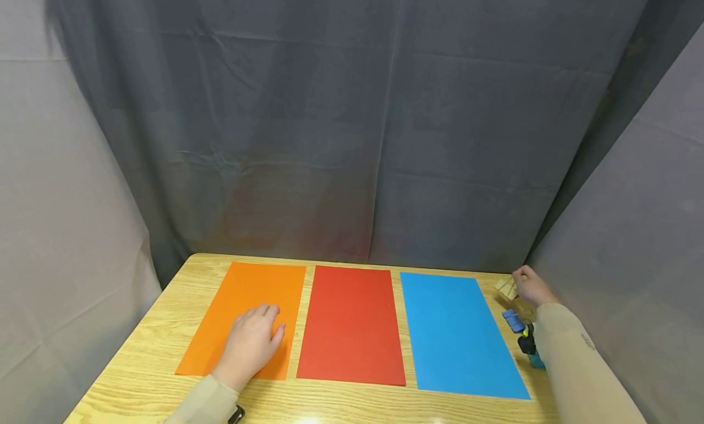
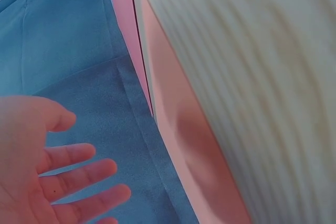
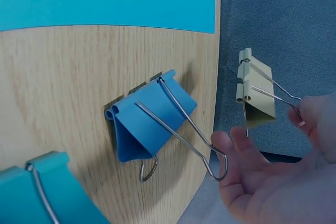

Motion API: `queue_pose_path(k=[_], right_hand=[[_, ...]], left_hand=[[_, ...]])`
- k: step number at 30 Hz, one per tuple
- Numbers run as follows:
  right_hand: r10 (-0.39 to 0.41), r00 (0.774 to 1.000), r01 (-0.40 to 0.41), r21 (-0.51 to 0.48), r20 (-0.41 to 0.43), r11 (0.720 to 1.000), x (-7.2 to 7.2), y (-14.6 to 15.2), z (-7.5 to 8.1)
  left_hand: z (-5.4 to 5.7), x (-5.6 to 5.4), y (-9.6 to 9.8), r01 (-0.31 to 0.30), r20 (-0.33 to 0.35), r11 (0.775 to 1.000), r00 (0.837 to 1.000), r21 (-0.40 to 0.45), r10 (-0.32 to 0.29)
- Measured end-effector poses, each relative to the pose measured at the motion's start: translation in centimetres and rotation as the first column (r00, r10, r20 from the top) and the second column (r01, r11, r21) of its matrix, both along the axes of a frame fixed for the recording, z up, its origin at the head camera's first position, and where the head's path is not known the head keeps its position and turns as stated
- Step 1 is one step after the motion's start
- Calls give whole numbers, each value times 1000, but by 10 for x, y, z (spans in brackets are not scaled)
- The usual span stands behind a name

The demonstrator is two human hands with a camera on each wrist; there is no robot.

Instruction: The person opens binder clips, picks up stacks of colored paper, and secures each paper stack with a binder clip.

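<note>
Teal clip (image 3: pixel 60 195): cut off, btm L, R-wrist cam
L hand (image 2: pixel 23 163): cut off, low L, L-wrist cam
Sleeve mark (image 1: pixel 588 341): illegible, low R, head cam

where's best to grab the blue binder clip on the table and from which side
Likely the upper wire handle of the blue binder clip, pinched from the side away from the blue sheet: the handle stretches past the body that way, its open loop offering a slim grip.

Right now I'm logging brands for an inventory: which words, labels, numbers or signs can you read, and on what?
None can be read.
The dark mark on the right sleeve is too small and blurred to make out.
The cream clip and blue clip show no lettering.
</note>
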State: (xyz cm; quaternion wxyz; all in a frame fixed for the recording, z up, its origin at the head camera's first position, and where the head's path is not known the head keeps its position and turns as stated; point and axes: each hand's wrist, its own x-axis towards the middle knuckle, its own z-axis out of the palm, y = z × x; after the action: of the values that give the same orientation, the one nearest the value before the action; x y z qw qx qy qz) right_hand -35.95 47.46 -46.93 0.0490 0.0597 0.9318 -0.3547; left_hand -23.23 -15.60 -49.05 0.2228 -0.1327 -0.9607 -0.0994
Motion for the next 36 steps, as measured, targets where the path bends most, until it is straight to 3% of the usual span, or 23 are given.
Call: queue_pose_path(k=[8, 20, 26, 36], right_hand=[[-17, 999, 16, -32, -27, 999, -6, 3, -11], [-136, 990, 135, 14, 41, 991, 5, -12, 3], [-126, 992, 125, 46, 19, 991, 8, -15, 4], [-65, 995, 63, 28, 77, 998, 10, -20, 14]], left_hand=[[0, 1, 0, 13, -35, 1000, 999, 2, -13], [-3, -1, 0, 18, -37, 1000, 999, -1, -18], [-4, 0, -1, 26, -43, 1000, 999, -2, -26], [-3, 1, -2, 12, -49, 1000, 999, -6, -12]])
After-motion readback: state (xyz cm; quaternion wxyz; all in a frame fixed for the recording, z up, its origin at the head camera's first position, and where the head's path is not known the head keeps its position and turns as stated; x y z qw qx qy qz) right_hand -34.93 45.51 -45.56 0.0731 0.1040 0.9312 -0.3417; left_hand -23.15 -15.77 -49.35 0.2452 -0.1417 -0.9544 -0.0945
